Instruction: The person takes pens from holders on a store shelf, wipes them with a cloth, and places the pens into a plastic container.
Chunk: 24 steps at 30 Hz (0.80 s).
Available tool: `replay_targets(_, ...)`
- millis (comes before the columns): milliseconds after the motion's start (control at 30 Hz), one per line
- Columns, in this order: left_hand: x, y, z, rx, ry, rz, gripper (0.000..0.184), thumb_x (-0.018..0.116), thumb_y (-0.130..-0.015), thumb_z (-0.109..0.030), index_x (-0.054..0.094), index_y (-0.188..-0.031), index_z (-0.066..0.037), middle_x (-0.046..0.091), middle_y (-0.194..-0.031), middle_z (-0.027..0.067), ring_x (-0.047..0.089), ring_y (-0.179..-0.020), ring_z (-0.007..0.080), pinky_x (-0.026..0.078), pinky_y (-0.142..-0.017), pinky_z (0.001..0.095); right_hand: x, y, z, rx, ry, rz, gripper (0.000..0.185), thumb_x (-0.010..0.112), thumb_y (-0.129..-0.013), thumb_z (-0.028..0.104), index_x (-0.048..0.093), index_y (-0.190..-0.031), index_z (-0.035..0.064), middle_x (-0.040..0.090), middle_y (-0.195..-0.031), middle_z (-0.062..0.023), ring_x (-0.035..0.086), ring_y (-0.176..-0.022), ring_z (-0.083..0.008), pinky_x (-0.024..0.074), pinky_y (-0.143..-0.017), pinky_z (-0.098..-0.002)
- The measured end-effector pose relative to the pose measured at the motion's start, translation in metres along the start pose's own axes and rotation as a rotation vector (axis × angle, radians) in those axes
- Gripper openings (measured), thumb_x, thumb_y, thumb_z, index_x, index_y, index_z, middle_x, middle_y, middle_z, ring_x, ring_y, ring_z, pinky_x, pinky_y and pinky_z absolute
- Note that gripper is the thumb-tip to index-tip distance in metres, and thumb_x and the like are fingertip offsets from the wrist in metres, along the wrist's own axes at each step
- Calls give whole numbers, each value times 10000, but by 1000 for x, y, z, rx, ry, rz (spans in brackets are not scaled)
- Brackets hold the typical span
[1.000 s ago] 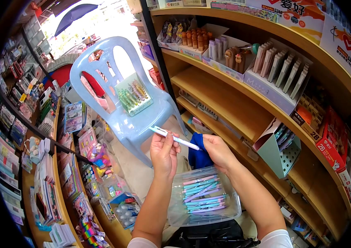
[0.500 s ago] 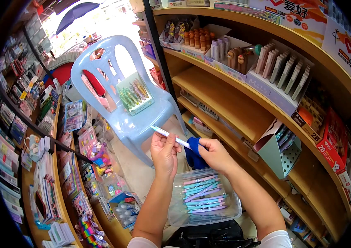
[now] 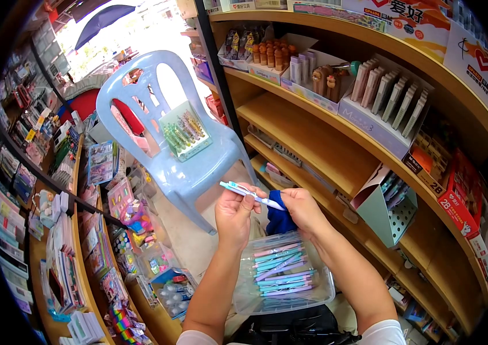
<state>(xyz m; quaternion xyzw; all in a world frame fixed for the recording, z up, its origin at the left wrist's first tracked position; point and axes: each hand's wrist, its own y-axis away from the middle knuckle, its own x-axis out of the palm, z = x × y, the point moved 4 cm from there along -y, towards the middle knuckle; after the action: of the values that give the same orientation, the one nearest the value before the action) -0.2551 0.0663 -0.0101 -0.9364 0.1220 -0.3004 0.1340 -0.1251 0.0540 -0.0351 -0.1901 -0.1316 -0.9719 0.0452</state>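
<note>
Left hand: I see the left hand [image 3: 233,214] pinching a pen [image 3: 263,200] between thumb and fingers.
Right hand: from my end, the right hand [image 3: 306,214] is closed on a blue cloth [image 3: 278,221], bunched under its fingers.
Pen: it is held between the 2 hands, tilted, its light blue end up and left, its white end across the cloth; I cannot tell how firmly the 2 touch.
Clear box: just below the hands I have a see-through plastic box [image 3: 324,283], with pink, turquoise and purple pens [image 3: 283,270] lying crosswise inside.
Chair: ahead, a light blue plastic chair [image 3: 182,177] bears 1 pale green box [image 3: 199,150] of upright pens on its seat.
Right shelves: I see a wooden shelf unit [image 3: 307,148] with boxed stationery, including a red box [image 3: 461,198] marked 2B and a tilted, dotted green box [image 3: 394,223].
Left shelves: books and packets [image 3: 65,267] crowd the racks.
</note>
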Motion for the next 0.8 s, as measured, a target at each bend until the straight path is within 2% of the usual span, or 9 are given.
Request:
replay_targets(67, 4, 1, -1, 17, -22, 32, 115, 544, -828, -81, 511, -917, -16, 583, -838, 120, 509, -667, 112, 420, -594, 222, -1, -3, -2, 19, -24, -32, 227, 458, -830, 140, 547, -642, 50, 507, -541, -5, 434, -406, -79, 341, -377, -219)
replay_targets(367, -3, -2, -1, 13, 63, -55, 135, 516, -844, -92, 510, -964, -30, 556, -822, 93, 494, -670, 111, 420, -565, 209, -2, -1, 1, 26, -76, -71, 222, 454, -847, 150, 550, -684, 35, 513, -549, -19, 448, -408, -90, 361, -381, -225)
replay_targets(467, -6, -3, 0, 17, 75, -85, 120, 510, -846, -82, 511, -955, -32, 557, -819, 90, 493, -658, 107, 418, -552, 208, -3, -1, 2, 9, -48, -9, 198, 500, -852, 187, 598, -803, 22, 583, -648, -24, 526, -493, -79, 427, -446, -199)
replay_targets(567, -10, -4, 0, -1, 61, -139, 89, 514, -845, -78, 496, -924, -39, 581, -812, 101, 500, -635, 93, 421, -540, 205, 4, 4, 6, -28, -5, 35, 200, 494, -859, 192, 595, -889, 22, 578, -683, -8, 522, -548, -58, 427, -492, -185)
replay_targets(667, -13, -5, 1, -4, 45, -206, 69, 522, -838, -67, 490, -895, -44, 582, -789, 101, 503, -595, 91, 428, -501, 202, 7, 3, 5, -163, 192, 97, 203, 486, -867, 191, 582, -934, 25, 563, -692, 8, 502, -594, -39, 421, -535, -179)
replay_targets(700, -14, -5, 1, -2, 31, -210, 66, 521, -840, -71, 491, -893, -46, 576, -788, 96, 501, -593, 90, 427, -494, 202, 10, 5, 7, -208, 281, 96, 181, 494, -863, 185, 582, -887, 29, 541, -675, 20, 471, -603, -28, 407, -546, -182)
replay_targets(800, -14, -5, 1, -3, 7, -203, 63, 519, -842, -79, 492, -892, -51, 566, -784, 88, 498, -587, 90, 427, -480, 203, 14, 5, 8, -393, 450, 119, 168, 503, -830, 161, 571, -760, 25, 473, -572, 18, 428, -518, -40, 350, -451, -209)
